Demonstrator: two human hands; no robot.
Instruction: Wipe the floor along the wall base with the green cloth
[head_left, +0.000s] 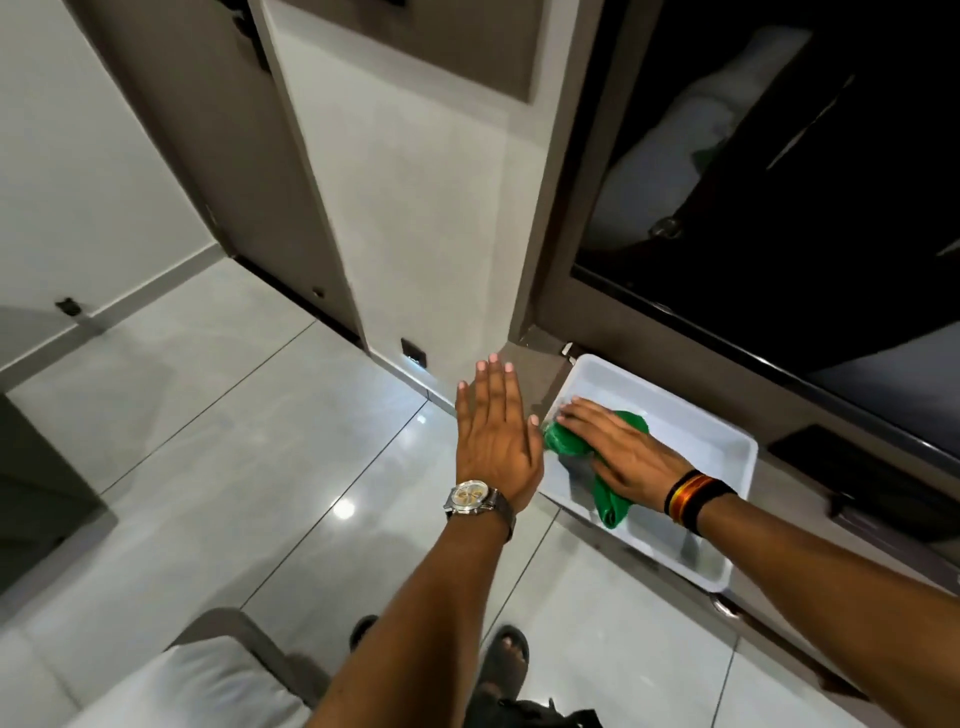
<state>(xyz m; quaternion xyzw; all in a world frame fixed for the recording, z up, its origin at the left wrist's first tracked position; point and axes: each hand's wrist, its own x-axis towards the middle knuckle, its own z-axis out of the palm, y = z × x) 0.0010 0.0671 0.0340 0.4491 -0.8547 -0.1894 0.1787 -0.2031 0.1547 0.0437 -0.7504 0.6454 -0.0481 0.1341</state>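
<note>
Sandalled feet (506, 657) stand before the white tray (727, 447). Inside it, the right hand (618, 449) presses the green cloth (613, 506); left hand (496, 434) hovers splayed, empty, just beside. Judged: still fetching; next, carry cloth to the wall base (415, 382).

Both forearms are bare, no sleeves reaching as far as the wrists. The left hand (493, 436) has a wristwatch (470, 498) strapped above it, with a round pale dial in a silver-coloured case and a grey band. The right hand (621, 454) has wristbands (696, 500) stacked at the wrist: black ones either side of a red and yellow-orange one. On the feet are dark open-toed sandals (506, 662).
</note>
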